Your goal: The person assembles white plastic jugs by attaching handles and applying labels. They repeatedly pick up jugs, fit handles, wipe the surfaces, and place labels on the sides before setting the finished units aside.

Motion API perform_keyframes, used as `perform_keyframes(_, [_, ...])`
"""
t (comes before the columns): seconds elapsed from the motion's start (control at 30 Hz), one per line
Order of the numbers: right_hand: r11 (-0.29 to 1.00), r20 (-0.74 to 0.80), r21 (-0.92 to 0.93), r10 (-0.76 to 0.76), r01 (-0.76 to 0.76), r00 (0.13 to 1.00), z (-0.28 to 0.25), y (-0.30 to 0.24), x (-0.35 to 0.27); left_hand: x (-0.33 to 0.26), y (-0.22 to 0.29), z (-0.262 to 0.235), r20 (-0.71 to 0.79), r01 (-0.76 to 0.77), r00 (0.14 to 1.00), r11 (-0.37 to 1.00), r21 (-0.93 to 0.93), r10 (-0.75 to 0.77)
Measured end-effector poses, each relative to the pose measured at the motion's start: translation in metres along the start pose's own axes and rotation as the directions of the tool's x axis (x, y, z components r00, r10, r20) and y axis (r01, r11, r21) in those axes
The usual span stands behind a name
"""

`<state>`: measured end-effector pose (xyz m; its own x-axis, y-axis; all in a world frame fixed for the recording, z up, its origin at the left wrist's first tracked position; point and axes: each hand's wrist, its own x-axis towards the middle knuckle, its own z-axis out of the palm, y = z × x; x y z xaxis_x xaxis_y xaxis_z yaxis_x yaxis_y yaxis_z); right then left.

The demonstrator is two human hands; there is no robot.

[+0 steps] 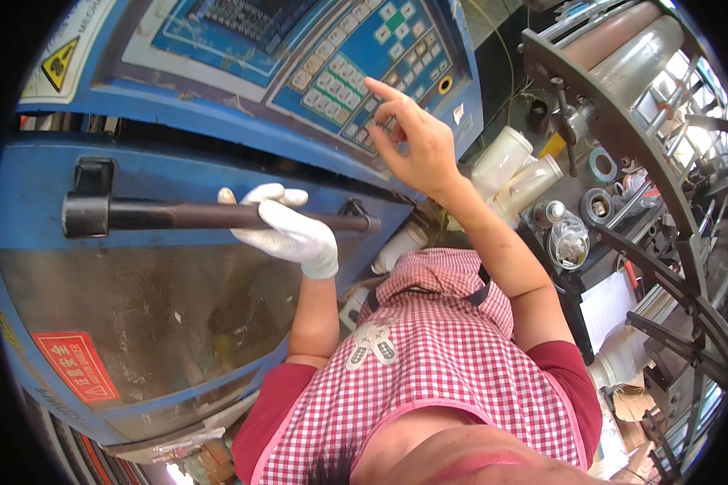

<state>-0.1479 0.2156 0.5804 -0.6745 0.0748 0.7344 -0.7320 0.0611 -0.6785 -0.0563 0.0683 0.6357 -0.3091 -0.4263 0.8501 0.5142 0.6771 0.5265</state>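
My left hand (299, 237), in a white glove with pale fingertips, is wrapped round the long black door handle (170, 216) on the blue machine. My bare right hand (421, 145) reaches up to the control panel (279, 95). Its index finger is stretched out, the tip at the right side of the pale green keypad (336, 87); whether it touches a key I cannot tell. The other fingers are partly bent and apart, with nothing in them. Above the keypad, at the left, sits a dark display (255, 20).
Below the handle is a murky door window (162, 299) with a red warning label (74, 365). On my right, white cylinders (501, 160), tape rolls (601, 164) and a tin (569, 246) lie on a dark bench. A dark metal frame with rollers (635, 52) stands beyond.
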Motion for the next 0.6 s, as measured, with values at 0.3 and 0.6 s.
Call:
perform_keyframes(0.3, [0.998,0.147,-0.029,-0.051,0.056,0.988,0.013,-0.004,-0.024,0.0,-0.001,-0.004,0.006,-0.014,1.0,0.998,0.064,0.014])
perform_keyframes(0.6, [0.988,0.123,-0.043,-0.144,0.15,0.982,0.026,-0.005,-0.02,0.0,0.002,-0.001,-0.026,0.007,1.0,0.999,0.044,-0.006])
